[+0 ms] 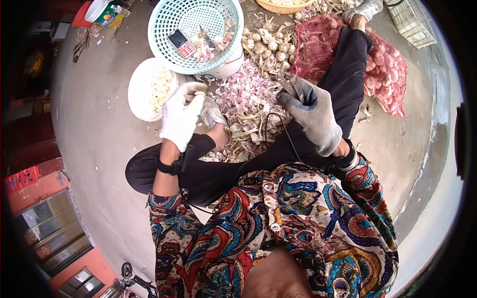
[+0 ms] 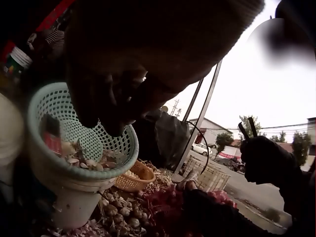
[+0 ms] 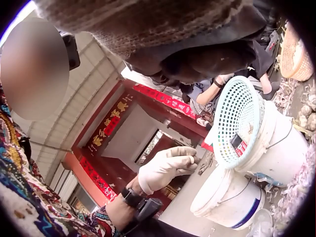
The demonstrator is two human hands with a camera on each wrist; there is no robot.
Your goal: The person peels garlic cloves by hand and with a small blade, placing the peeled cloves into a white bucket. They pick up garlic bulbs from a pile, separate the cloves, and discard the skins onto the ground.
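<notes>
My left hand (image 1: 180, 118), in a white glove, pinches a small pale clove (image 1: 199, 93) between thumb and fingers, left of a heap of garlic skins (image 1: 246, 94). The same hand (image 3: 162, 171) and clove (image 3: 192, 160) show in the right wrist view. Right of the heap, my right hand (image 1: 315, 115), in a grey glove with dark stained fingers, grips a metal tool (image 1: 294, 88). In the left wrist view the tool's two prongs point up from the dark hand (image 2: 269, 159). A white bucket (image 1: 135, 92) beside the left hand contains peeled cloves (image 1: 160, 90).
A pale green basket (image 1: 155, 31) with a phone (image 1: 182, 43) and some skins rests on another bucket (image 1: 229, 67). Whole garlic bulbs (image 1: 271, 45) lie behind the heap, next to red net sacks (image 1: 313, 47). A cream crate (image 1: 410, 24) stands at the far right.
</notes>
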